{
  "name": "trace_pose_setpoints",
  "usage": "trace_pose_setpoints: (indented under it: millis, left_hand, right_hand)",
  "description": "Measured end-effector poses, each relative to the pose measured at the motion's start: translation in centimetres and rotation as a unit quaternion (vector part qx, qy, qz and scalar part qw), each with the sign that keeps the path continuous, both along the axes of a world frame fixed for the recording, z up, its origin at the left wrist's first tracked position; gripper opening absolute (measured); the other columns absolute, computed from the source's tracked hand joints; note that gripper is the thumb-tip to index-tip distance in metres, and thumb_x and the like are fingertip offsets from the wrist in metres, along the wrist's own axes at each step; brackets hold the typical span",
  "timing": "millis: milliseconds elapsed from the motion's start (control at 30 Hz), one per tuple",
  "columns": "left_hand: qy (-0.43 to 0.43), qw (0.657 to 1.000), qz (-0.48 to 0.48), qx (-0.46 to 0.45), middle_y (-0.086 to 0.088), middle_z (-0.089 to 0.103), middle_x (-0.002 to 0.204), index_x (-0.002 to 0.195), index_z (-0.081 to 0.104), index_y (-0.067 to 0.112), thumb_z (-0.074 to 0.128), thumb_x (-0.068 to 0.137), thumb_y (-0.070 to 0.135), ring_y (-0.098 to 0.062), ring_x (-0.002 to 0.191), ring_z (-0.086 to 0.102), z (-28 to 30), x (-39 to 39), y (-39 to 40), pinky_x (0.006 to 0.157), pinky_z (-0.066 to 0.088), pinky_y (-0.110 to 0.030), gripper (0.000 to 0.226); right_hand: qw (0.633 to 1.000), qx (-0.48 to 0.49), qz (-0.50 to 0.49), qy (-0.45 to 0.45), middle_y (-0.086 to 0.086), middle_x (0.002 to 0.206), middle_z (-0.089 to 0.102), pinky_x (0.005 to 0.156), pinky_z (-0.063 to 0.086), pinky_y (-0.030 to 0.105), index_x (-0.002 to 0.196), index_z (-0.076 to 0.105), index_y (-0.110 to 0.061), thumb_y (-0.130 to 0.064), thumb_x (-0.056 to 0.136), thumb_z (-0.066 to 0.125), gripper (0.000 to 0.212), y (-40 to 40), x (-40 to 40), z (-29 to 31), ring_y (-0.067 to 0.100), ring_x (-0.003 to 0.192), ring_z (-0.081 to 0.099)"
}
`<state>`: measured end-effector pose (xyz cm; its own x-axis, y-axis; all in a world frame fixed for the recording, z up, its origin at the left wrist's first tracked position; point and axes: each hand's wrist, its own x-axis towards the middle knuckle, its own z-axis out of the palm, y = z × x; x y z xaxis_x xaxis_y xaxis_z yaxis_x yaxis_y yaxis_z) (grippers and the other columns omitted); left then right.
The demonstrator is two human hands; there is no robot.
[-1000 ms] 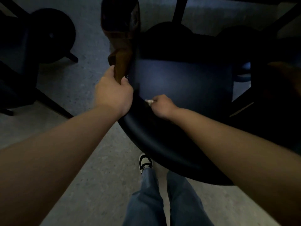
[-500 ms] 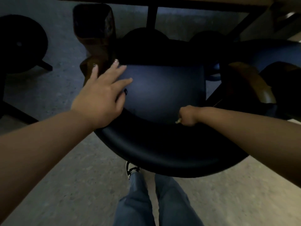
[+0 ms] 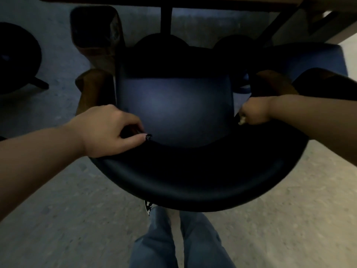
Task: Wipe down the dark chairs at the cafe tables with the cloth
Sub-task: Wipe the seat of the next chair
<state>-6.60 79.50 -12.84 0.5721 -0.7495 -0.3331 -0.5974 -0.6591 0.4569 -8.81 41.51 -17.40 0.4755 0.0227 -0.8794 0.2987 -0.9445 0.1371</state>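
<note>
Head view: a dark chair [image 3: 185,171] with a smooth, curved backrest and a matte, bluish seat pad is seen from above, pushed partly beneath the desk [image 3: 193,1], whose dark post stands behind the seat. Brown wooden armrests are noted at either side of the seat. The left hand [image 3: 108,130] is rested on the left end of the curved backrest, fingers curled, the thumb extended along the inner rim; whether the rim is actually gripped cannot be told. The right hand [image 3: 255,113] is closed into a fist at the right end of the backrest, and a small pale scrap of the cloth [image 3: 241,120] is seen protruding from it, touching the chair where seat and backrest meet. A second bluish chair [image 3: 309,60] is noted at upper right, and a round dark stool [image 3: 17,59] at far left. The floor [image 3: 67,209] is pale, speckled and hard-looking. Blue denim trouser legs [image 3: 173,244] and a patterned shoe [image 3: 148,206] are visible below the backrest.
</note>
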Motion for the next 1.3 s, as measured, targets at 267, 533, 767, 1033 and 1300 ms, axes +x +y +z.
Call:
trace_pose_setpoints:
  millis: [267, 533, 767, 1033, 1300]
  left_hand:
    - [0.008, 1.000, 0.026, -0.004, 0.011, 0.071, 0.082, 0.098, 0.070, 0.033, 0.041, 0.089, 0.047, -0.009, 0.071, 0.064, 0.2, -0.2, 0.0, 0.066, 0.053, -0.035, 0.034]
    - [-0.005, 0.999, 0.036, -0.021, 0.007, 0.070, 0.080, 0.096, 0.071, 0.030, 0.050, 0.085, 0.039, -0.016, 0.073, 0.065, -0.3, 0.0, 0.1, 0.068, 0.054, -0.038, 0.025]
    - [-0.020, 0.998, 0.044, -0.043, 0.006, 0.071, 0.078, 0.095, 0.073, 0.028, 0.056, 0.085, 0.032, -0.018, 0.070, 0.065, -0.8, -0.1, 0.2, 0.069, 0.055, -0.039, 0.019]
    - [-0.028, 0.996, 0.073, -0.034, 0.006, 0.067, 0.075, 0.094, 0.073, 0.025, 0.055, 0.084, 0.033, -0.015, 0.069, 0.059, -0.6, -0.3, 0.1, 0.071, 0.052, -0.033, 0.022]
    - [-0.043, 0.987, 0.132, -0.076, -0.002, 0.072, 0.088, 0.099, 0.071, 0.022, 0.054, 0.088, 0.030, -0.023, 0.082, 0.066, -0.6, -0.6, 0.3, 0.078, 0.055, -0.043, 0.021]
  right_hand:
    - [0.976, 0.130, -0.077, -0.158, 0.007, 0.116, 0.062, 0.094, 0.043, 0.031, 0.114, 0.067, -0.014, -0.012, 0.092, 0.049, 0.028, -2.1, -5.9, 7.6, 0.024, 0.105, 0.059]
    - [0.948, 0.251, -0.104, -0.162, 0.001, 0.111, 0.066, 0.089, 0.049, 0.039, 0.106, 0.070, -0.020, -0.015, 0.085, 0.048, 0.031, 7.6, -11.3, 8.2, 0.024, 0.098, 0.063]
    - [0.970, 0.068, -0.119, -0.201, 0.009, 0.116, 0.062, 0.088, 0.048, 0.041, 0.111, 0.065, -0.018, -0.018, 0.092, 0.046, 0.027, 1.7, -8.1, 8.6, 0.030, 0.103, 0.060]
    - [0.898, 0.318, -0.219, -0.211, -0.002, 0.118, 0.067, 0.092, 0.035, 0.010, 0.115, 0.068, -0.022, -0.010, 0.089, 0.049, 0.034, 11.0, -12.5, 9.1, 0.008, 0.105, 0.056]
    - [0.921, 0.196, -0.217, -0.257, 0.007, 0.117, 0.063, 0.088, 0.048, 0.040, 0.114, 0.063, -0.022, -0.014, 0.086, 0.043, 0.035, 14.4, -13.8, 8.5, 0.033, 0.103, 0.060]
